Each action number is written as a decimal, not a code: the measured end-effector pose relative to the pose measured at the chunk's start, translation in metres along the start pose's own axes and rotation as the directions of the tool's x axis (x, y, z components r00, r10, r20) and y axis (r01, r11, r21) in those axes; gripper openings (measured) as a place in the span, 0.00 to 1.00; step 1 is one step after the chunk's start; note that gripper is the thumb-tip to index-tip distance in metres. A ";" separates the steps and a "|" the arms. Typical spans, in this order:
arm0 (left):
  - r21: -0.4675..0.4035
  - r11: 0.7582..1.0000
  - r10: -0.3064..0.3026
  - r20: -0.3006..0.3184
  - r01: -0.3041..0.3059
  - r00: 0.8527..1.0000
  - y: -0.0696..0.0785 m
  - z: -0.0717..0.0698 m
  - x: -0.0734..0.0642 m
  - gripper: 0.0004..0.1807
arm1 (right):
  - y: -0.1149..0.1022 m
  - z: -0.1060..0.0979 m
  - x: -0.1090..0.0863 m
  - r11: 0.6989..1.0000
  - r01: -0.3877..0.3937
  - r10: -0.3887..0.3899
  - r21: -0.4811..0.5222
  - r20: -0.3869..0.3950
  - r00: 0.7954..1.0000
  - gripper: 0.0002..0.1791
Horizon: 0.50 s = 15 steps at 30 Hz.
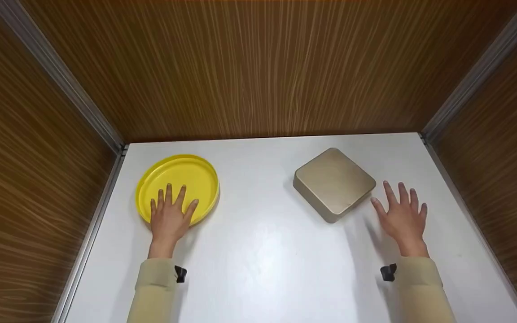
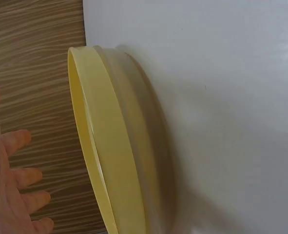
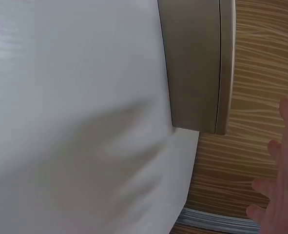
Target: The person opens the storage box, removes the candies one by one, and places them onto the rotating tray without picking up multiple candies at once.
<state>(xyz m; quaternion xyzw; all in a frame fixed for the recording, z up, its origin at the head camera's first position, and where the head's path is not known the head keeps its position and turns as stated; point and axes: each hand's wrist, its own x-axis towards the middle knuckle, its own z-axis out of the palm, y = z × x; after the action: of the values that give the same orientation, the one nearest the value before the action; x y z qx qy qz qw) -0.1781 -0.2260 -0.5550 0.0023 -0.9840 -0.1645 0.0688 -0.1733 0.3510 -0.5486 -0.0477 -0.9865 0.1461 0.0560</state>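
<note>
On the left of the table lies a round container with a yellow lid [image 1: 186, 172]; its lower side looks translucent in the left wrist view, where the yellow rim [image 2: 109, 131] shows edge-on. My left hand [image 1: 168, 220] hovers above the lid with fingers spread, holding nothing. A square, gold-coloured tin [image 1: 335, 179] with rounded corners sits right of the middle, turned so a corner points forward. Just right of it, my right hand [image 1: 403, 220] is held over the table with fingers spread and nothing in it. The tin's side [image 3: 192, 63] and lid seam show in the right wrist view.
A white table [image 1: 254, 251] carries both containers. Wood-grain panels [image 1: 258, 67] stand at the back and on both sides, with metal rails [image 1: 70, 85] along their corners. The hands cast shadows on the tabletop.
</note>
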 end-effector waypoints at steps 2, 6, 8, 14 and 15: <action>0.011 1.000 0.007 0.001 -0.007 1.000 0.006 0.002 0.001 0.39 | -0.005 0.002 0.000 1.000 -0.002 0.002 0.004 -0.007 1.000 0.39; 0.015 0.999 0.028 0.015 -0.028 0.999 0.021 0.009 0.002 0.40 | -0.017 0.007 0.000 1.000 0.001 0.000 0.014 -0.021 1.000 0.38; 0.014 0.999 0.041 0.017 -0.041 0.999 0.028 0.013 0.003 0.39 | -0.024 0.011 0.000 1.000 0.003 -0.003 0.022 -0.027 1.000 0.38; 0.005 0.998 0.066 0.020 -0.066 0.998 0.052 0.024 0.003 0.38 | -0.039 0.023 -0.001 0.999 0.002 -0.001 0.052 -0.016 1.000 0.39; 0.002 0.998 0.070 0.022 -0.070 0.997 0.056 0.026 0.003 0.38 | -0.041 0.025 -0.001 0.998 -0.002 0.002 0.059 -0.009 1.000 0.39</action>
<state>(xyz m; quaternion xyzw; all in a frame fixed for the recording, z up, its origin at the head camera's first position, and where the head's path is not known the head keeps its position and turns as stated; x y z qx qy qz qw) -0.1831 -0.1649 -0.5609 -0.0339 -0.9843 -0.1608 0.0637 -0.1790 0.3047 -0.5603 -0.0476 -0.9814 0.1752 0.0617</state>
